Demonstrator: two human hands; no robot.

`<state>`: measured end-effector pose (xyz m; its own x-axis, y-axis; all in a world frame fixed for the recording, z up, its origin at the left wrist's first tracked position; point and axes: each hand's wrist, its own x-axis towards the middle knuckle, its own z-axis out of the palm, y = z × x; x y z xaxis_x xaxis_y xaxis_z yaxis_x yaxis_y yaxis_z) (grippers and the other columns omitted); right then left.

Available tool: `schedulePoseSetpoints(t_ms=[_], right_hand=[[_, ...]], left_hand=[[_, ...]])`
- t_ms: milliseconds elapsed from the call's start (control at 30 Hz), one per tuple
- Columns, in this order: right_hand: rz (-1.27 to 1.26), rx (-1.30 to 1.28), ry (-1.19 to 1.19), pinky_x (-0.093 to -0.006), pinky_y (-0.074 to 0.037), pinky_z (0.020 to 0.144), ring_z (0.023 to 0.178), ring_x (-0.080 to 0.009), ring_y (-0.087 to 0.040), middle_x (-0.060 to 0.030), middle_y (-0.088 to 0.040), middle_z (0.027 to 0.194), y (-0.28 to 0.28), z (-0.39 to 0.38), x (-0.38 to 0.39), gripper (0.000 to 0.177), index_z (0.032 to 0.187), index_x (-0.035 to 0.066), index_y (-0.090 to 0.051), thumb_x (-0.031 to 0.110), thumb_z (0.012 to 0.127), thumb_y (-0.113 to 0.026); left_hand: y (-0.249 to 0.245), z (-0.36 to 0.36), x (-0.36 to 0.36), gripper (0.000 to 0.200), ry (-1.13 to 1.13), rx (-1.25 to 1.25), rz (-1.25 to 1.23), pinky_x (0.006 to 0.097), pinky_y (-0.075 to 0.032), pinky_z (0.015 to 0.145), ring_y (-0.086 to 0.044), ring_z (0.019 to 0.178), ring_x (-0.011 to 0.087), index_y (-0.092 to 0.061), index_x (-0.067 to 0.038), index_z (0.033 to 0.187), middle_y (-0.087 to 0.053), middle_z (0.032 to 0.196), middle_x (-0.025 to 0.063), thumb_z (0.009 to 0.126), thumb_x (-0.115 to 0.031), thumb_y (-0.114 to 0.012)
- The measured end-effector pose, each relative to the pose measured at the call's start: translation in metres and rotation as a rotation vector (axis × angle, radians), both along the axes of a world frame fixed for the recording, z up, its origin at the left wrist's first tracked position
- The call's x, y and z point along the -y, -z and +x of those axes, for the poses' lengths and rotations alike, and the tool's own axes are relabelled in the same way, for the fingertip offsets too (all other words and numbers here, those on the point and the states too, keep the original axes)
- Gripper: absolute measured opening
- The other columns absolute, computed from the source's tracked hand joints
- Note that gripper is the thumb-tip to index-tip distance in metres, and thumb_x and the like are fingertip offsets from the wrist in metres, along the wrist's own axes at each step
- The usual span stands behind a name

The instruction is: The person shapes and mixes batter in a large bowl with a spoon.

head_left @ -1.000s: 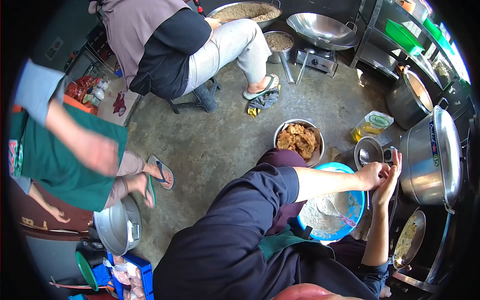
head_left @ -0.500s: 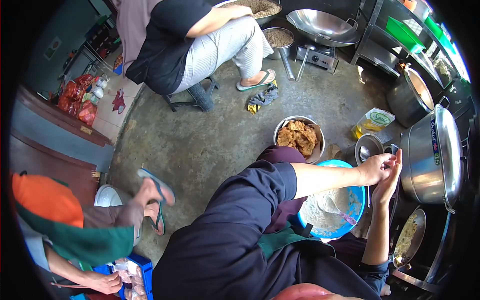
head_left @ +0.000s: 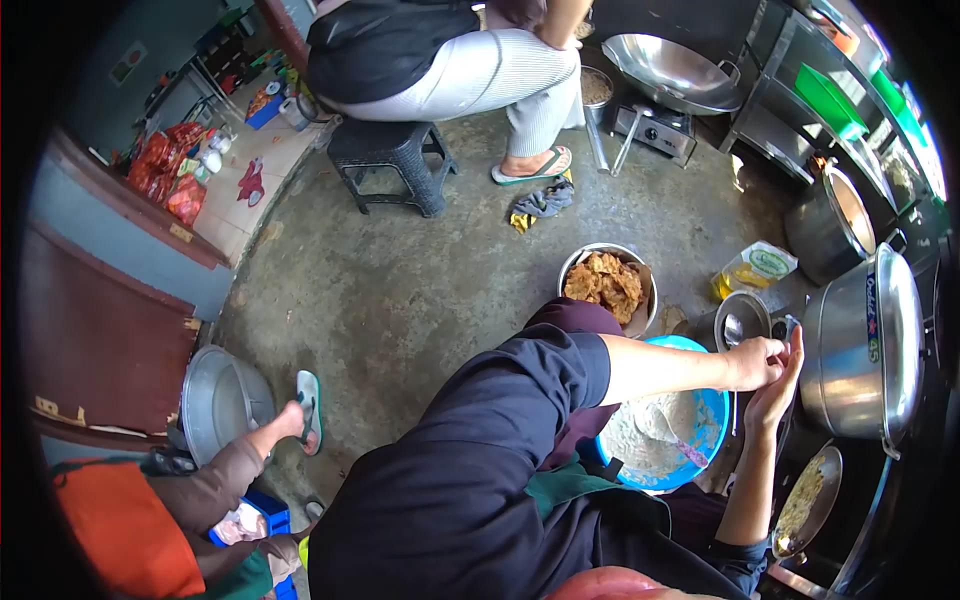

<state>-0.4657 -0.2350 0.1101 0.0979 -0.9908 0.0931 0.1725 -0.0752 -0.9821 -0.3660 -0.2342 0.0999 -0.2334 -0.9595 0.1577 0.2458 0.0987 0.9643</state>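
Observation:
My left hand (head_left: 755, 363) reaches across with its fingers curled, pressed against the palm side of my right hand. Anything between them is too small or hidden to tell. My right hand (head_left: 776, 392) is stretched out, its fingers extended upward. Below and left of the hands sits a blue basin (head_left: 722, 425) of pale batter, in which a spoon with a pink-purple handle (head_left: 690, 453) rests. Just beyond the hands is a small metal pot (head_left: 742, 300) with a ladle in it. A metal bowl of fried fritters (head_left: 606, 285) stands past my knee.
A large lidded pot (head_left: 862, 345) stands right of my hands, a frying pan with food (head_left: 806, 502) below it. An oil pouch (head_left: 757, 268) and a wok on a stove (head_left: 672, 72) are farther off. One person sits on a black stool (head_left: 388, 155); another is at lower left.
My hands stay together in nearly the same pose. The view has shifted slightly. The person at lower left has stepped, uncovering a large metal basin, and the seated person has leaned forward.

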Motion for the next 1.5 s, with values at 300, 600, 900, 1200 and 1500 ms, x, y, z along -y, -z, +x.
schedulePoseSetpoints(t_ms=[300, 600, 900, 1200, 1500], right_hand=[[-0.164, -0.153, 0.074, -0.0359, -0.008, 0.111, 0.136, -0.0192, -0.018, -0.0073, -0.031, 0.144, 0.006, -0.007, 0.006, 0.055, 0.137, 0.005, -0.034, 0.041, 0.096, -0.030], [-0.117, -0.159, 0.189, -0.0422, -0.009, 0.110, 0.137, -0.0244, -0.013, -0.0054, -0.028, 0.146, 0.003, -0.016, 0.009, 0.058, 0.139, 0.012, -0.034, 0.048, 0.094, -0.030], [-0.136, -0.045, 0.077, -0.0381, -0.014, 0.110, 0.136, -0.0232, -0.016, -0.0045, -0.026, 0.147, 0.011, -0.005, 0.000, 0.052, 0.139, 0.009, -0.033, 0.039, 0.096, -0.032], [-0.096, -0.064, 0.122, -0.0305, -0.026, 0.103, 0.128, -0.0166, -0.032, -0.0072, -0.033, 0.142, 0.001, 0.001, -0.004, 0.054, 0.139, 0.007, -0.033, 0.040, 0.096, -0.034], [-0.086, -0.196, 0.036, -0.0300, -0.024, 0.105, 0.127, -0.0192, -0.033, -0.0099, -0.034, 0.138, 0.007, -0.008, -0.002, 0.049, 0.136, 0.005, -0.036, 0.033, 0.097, -0.038]], left_hand=[[-0.004, -0.003, -0.008, 0.019, -0.028, 0.083, 0.055, 0.0306, -0.048, 0.080, -0.061, 0.090, 0.0177, -0.060, 0.000, 0.098, -0.065, 0.092, 0.0105, 0.084, -0.012, -0.055], [-0.005, -0.001, -0.015, 0.021, 0.063, 0.151, 0.088, 0.0299, -0.046, 0.082, -0.060, 0.091, 0.0160, -0.062, -0.002, 0.097, -0.065, 0.092, 0.0090, 0.085, -0.018, -0.055], [0.004, -0.007, -0.008, 0.018, -0.011, -0.007, 0.060, 0.0297, -0.047, 0.078, -0.060, 0.087, 0.0167, -0.060, -0.002, 0.096, -0.065, 0.092, 0.0080, 0.083, -0.013, -0.056], [0.020, -0.009, -0.001, 0.029, 0.089, 0.045, 0.083, 0.0289, -0.048, 0.080, -0.059, 0.091, 0.0157, -0.053, -0.001, 0.104, -0.061, 0.096, 0.0093, 0.080, -0.013, -0.064], [0.025, -0.007, 0.005, 0.031, 0.007, 0.255, -0.043, 0.0280, -0.049, 0.074, -0.062, 0.083, 0.0137, -0.055, -0.002, 0.107, -0.065, 0.091, 0.0093, 0.083, -0.020, -0.062]])
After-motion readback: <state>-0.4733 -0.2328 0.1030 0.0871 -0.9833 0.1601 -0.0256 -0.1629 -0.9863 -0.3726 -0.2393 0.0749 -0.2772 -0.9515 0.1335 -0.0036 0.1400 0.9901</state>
